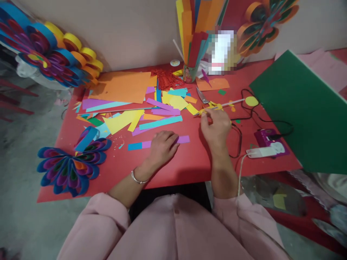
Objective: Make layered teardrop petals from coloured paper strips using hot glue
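Note:
My left hand (162, 146) lies knuckles-up on a purple and blue paper strip (158, 142) on the red table sheet (187, 162), fingers curled loosely over it. My right hand (215, 124) reaches forward with its fingertips pinched on a small yellow paper piece (211, 107) beside a thin white stick (230, 103). A pair of scissors (202, 96) lies just beyond that hand.
Loose strips and sheets in orange (121, 86), yellow, purple and cyan cover the table's middle. A finished paper flower (72, 168) sits front left. A cup of paper strips (191, 72) stands at the back. A green board (303, 108) leans at right, near a purple device (267, 137) with cables.

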A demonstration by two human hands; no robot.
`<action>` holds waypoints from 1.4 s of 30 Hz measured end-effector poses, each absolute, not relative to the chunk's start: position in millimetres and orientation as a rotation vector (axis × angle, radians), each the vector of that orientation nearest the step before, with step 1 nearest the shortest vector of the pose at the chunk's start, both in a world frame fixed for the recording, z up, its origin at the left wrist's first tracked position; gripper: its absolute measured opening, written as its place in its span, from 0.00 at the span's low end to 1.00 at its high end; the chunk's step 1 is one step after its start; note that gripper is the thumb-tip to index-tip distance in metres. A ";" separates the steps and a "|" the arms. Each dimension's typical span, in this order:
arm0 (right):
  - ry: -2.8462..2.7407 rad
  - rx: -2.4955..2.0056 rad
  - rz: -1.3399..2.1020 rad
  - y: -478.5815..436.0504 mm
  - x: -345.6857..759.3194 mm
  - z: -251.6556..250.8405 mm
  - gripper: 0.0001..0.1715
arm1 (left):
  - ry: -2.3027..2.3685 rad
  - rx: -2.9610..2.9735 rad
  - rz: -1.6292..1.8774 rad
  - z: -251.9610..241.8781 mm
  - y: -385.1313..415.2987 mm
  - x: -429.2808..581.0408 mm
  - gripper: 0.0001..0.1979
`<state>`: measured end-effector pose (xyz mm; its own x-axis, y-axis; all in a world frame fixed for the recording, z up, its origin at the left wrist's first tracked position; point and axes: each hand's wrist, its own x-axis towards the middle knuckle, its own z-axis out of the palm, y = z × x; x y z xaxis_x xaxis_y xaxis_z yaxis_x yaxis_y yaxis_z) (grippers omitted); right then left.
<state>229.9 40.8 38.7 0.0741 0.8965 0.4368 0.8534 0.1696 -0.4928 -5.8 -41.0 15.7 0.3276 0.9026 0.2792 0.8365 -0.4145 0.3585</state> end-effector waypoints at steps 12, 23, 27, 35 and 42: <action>-2.101 -1.425 0.279 -60.6 206.7 -1.0 0.23 | 1.616 2.437 0.762 15.4 -42.6 -5.4 0.11; -2.353 -1.609 0.039 -58.5 200.6 6.2 0.27 | 1.716 1.545 1.452 41.3 -53.2 -61.6 0.13; -2.361 -1.596 0.055 -57.6 201.7 6.9 0.28 | 1.589 0.829 1.426 74.9 -98.5 -113.6 0.16; -2.348 -1.642 0.096 -56.7 199.8 9.9 0.28 | 1.393 0.346 1.099 100.7 -102.8 -135.7 0.14; -2.361 -1.643 0.151 -55.6 200.1 11.5 0.29 | 1.433 0.258 1.029 103.9 -81.0 -117.2 0.10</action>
<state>200.1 -55.6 11.5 -0.3260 0.9329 0.1528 0.9058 0.3545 -0.2321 -117.2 -81.0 103.9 -0.1856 0.7048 -0.6847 -0.4237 0.5713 0.7029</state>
